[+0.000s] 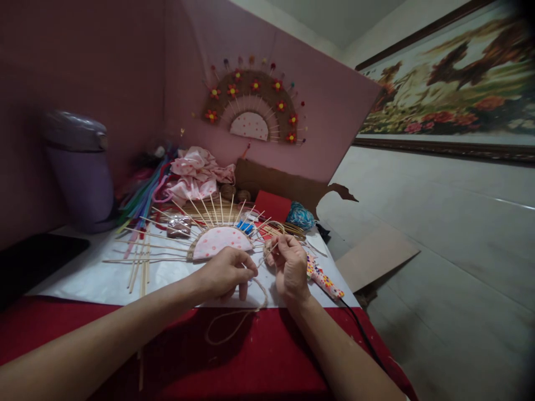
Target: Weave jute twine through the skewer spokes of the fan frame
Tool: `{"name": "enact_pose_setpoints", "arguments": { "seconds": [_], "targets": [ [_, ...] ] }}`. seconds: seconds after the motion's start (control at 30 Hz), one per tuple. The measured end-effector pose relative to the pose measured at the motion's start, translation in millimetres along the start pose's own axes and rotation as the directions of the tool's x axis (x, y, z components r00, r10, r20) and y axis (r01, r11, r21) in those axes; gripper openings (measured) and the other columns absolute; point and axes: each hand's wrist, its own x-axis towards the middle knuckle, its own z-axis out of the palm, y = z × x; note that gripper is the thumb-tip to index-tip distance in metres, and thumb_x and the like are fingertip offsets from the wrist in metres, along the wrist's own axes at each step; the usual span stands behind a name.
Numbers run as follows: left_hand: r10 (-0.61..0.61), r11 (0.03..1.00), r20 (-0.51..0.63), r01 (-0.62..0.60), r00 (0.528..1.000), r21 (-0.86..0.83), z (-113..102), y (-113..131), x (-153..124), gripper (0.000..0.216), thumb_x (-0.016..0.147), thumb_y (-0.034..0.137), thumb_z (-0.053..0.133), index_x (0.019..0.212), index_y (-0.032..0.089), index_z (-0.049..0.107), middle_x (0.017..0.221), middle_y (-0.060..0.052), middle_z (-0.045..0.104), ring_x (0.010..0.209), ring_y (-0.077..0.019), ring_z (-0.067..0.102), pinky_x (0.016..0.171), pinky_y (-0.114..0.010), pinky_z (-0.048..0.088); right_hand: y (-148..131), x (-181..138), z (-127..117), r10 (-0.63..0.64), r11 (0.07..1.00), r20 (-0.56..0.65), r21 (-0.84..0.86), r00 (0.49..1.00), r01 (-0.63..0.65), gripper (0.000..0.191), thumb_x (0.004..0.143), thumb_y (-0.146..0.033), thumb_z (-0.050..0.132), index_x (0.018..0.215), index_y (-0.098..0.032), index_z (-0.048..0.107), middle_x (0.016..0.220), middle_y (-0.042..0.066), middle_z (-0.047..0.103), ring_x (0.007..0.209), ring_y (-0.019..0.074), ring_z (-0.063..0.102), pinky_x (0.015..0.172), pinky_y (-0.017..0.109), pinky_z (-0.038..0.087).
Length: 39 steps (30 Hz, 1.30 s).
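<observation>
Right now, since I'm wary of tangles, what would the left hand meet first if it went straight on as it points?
The bare left hand would likely meet the thin tan twine beside its fingertips, then the bare right hand, though depth is unclear.

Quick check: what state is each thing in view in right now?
Left hand: fingers bent beside the twine, grip unclear
Right hand: pinching the twine
Twine: slack, looping over the red cloth
Dotted half-disc: sticks fanning from its curved edge
Flowered fan: fixed to the pink board
Dotted cloth: crumpled
Blue yarn: bunched up
Patterned tool: lying down, black cord attached
Purple container: upright
</observation>
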Motion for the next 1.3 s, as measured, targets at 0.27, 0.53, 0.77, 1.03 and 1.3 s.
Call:
{"name": "enact_pose_setpoints", "arguments": {
  "seconds": [0.27,0.53,0.77,1.03,1.3],
  "targets": [
    [0.100,0.986,0.027,-0.103,0.995,0.132,-0.2,-21.3,7.3,0.012,0.069,0.027,0.058,0.067,0.015,0.056,0.047,0.002,0.058,0.034,-0.0069,0.042,0.036,-0.018,0.026,-12.2,8.0,-4.6,-0.010,0.999,-0.116,0.046,0.993,0.016,0.022,0.067,-0.030,0.071,0.069,-0.017,0.054,0.064,-0.005,0.052,0.044,0.0041,0.041,0.037,0.016,0.032],
    [0.223,0.944,-0.054,-0.202,0.973,0.261,-2.6,-27.3,10.2,0.023,0.066,0.032,0.065,0.054,0.016,0.054,0.043,0.006,0.044,0.041,-0.0080,0.037,0.040,-0.020,0.020,-18.2,15.1,-9.9,-0.044,0.996,-0.159,0.070,0.986,0.056,0.023,0.065,-0.029,0.072,0.069,-0.017,0.052,0.065,-0.005,0.050,0.046,0.0043,0.039,0.035,0.015,0.030],
    [0.277,0.904,-0.111,-0.220,0.955,0.367,-2.7,-20.1,5.0,0.041,0.075,0.047,0.057,0.051,0.014,0.063,0.041,0.002,0.046,0.041,-0.0093,0.038,0.041,-0.022,0.022,-19.1,9.3,-5.0,-0.058,0.998,-0.103,-0.001,0.993,0.058,0.020,0.069,-0.030,0.070,0.071,-0.017,0.054,0.064,-0.004,0.056,0.044,0.0052,0.042,0.034,0.016,0.033],
    [0.400,0.916,-0.381,-0.347,0.834,0.201,-3.7,-6.2,1.2,0.011,0.072,0.024,0.063,0.074,0.014,0.067,0.074,-0.005,0.068,0.054,-0.0105,0.055,0.050,-0.021,0.041,-6.3,0.9,1.3,0.029,0.996,0.076,-0.086,0.997,-0.022,0.012,0.069,-0.027,0.071,0.070,-0.018,0.062,0.071,-0.001,0.060,0.051,0.0077,0.047,0.041,0.019,0.038],
    [0.280,0.826,-0.097,-0.291,0.955,-0.483,-3.7,-2.3,-0.6,0.034,0.069,0.026,0.069,0.094,0.015,0.048,0.070,0.000,0.061,0.047,-0.0118,0.061,0.037,-0.019,0.042,4.0,-4.8,2.5,0.033,0.977,0.258,-0.211,0.966,0.023,0.008,0.068,-0.023,0.072,0.063,-0.021,0.066,0.085,0.000,0.056,0.081,0.0148,0.052,0.060,0.022,0.045]
  ]
}}
